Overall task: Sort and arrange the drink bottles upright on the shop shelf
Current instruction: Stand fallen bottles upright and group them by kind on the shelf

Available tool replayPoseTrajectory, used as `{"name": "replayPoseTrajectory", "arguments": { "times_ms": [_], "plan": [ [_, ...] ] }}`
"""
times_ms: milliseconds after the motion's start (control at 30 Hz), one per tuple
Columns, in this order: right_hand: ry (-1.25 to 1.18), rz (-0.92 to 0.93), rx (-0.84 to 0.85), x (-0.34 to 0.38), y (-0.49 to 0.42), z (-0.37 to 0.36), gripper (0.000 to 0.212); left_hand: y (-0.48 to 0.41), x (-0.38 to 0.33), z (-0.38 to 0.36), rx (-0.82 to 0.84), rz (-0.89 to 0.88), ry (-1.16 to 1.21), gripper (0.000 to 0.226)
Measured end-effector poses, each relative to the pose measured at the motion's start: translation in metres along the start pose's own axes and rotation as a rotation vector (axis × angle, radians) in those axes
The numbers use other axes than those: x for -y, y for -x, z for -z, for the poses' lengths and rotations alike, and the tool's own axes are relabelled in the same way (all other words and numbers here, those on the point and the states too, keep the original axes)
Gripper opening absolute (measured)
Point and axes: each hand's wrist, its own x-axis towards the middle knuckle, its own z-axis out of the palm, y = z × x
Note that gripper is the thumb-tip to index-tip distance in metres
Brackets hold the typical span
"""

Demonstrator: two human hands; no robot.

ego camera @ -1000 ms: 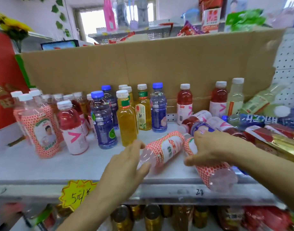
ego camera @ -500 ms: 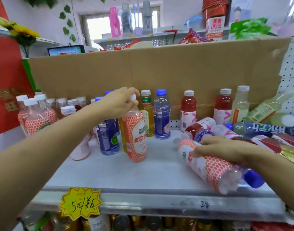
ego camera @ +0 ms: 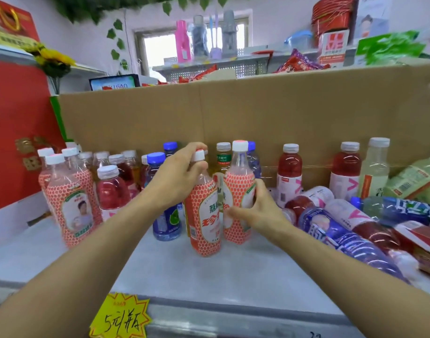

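While two pink-patterned bottles stand upright and touch each other near the middle of the shelf [ego camera: 209, 276], the left hand [ego camera: 177, 178] curls round the neck and cap of the nearer bottle [ego camera: 204, 225]. The right hand [ego camera: 260, 211] grips the body of the farther bottle [ego camera: 238, 186]. At the right, other bottles [ego camera: 340, 240] lie on their sides. A yellow price tag [ego camera: 121, 318] hangs on the front edge.

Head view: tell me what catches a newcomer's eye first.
At mid-shelf the left hand grips the front honeycomb bottle by its cap and the right hand holds the rear honeycomb bottle, both upright. Toppled bottles lie heaped at right; a yellow price tag marks the front edge.
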Motion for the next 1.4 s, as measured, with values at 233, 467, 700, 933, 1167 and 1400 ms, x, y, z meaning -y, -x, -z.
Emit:
{"name": "replayPoseTrajectory", "arguments": {
  "times_ms": [233,467,700,933,1167,1400],
  "plan": [
    [0.032,-0.049,0.030,-0.005,-0.001,-0.009,0.070,0.003,-0.002,-0.003,0.001,0.006,-0.027,0.038],
    [0.659,0.168,-0.041,-0.001,0.061,0.071,0.046,0.039,-0.029,-0.041,-0.415,-0.490,-0.255,0.039],
    [1.139,-0.068,-0.030,-0.002,0.066,0.184,0.043,0.031,-0.060,-0.148,0.312,-0.308,-0.161,0.047],
    [1.180,-0.079,0.204,-0.031,0.044,0.220,0.045,-0.024,-0.052,-0.216,0.537,-0.030,-0.289,0.055],
    [1.213,0.049,0.368,-0.038,0.029,0.241,0.043,-0.050,-0.051,-0.211,0.358,0.329,0.145,0.021],
    [1.182,0.139,0.446,-0.042,0.027,0.252,0.054,-0.123,-0.120,-0.216,0.113,0.012,-0.063,0.030]
  ]
}}
